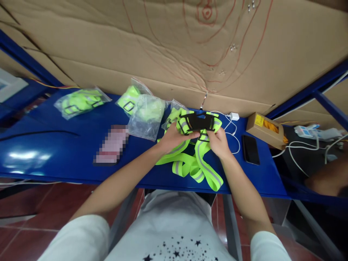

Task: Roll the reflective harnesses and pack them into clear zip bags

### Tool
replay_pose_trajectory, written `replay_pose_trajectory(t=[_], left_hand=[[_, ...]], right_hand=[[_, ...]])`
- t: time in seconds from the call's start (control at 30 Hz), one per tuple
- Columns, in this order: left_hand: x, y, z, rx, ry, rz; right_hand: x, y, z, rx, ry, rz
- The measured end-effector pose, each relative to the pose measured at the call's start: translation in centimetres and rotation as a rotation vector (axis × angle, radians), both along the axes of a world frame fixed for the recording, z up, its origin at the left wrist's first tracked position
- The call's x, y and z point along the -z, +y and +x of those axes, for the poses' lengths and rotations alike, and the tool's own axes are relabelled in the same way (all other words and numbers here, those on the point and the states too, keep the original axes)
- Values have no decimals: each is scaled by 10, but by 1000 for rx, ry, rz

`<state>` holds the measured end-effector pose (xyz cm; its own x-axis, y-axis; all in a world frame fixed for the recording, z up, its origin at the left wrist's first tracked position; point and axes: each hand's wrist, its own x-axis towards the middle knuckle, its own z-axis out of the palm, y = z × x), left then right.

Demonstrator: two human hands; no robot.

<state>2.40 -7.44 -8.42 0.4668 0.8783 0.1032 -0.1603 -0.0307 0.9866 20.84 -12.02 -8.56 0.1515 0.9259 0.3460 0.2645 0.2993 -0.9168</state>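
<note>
Between my hands is a neon-yellow reflective strap harness (200, 154) with grey stripes, black buckles and a black centre piece (200, 121). My left hand (174, 138) is closed on its left side, thumb reaching across below the black piece. On the right side, my right hand (218, 142) grips the strap by a black buckle. Loose straps hang down and lie in loops on the blue table. Just behind my left hand, a clear plastic bag (148, 114) lies near more bagged yellow straps (129, 98).
Another bag of yellow straps (83, 102) lies at the left, and a blurred-out pinkish item (112, 145) nearer. To the right are a white charger (233, 116) with cable, a black phone (250, 149) and a cardboard box (265, 130). Cardboard (163, 43) walls the back; another person's arm (328, 177) shows far right.
</note>
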Motion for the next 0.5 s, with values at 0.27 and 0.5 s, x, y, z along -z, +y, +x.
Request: replay_pose_trajectory(t=[0.27,0.5], left_hand=[[-3,-6,-1,118,124,131],[0,-5,0,183,33,90]], right_hand=[[-6,-4,-2,88,19,36],[-2,-1,0,37,152,-14]])
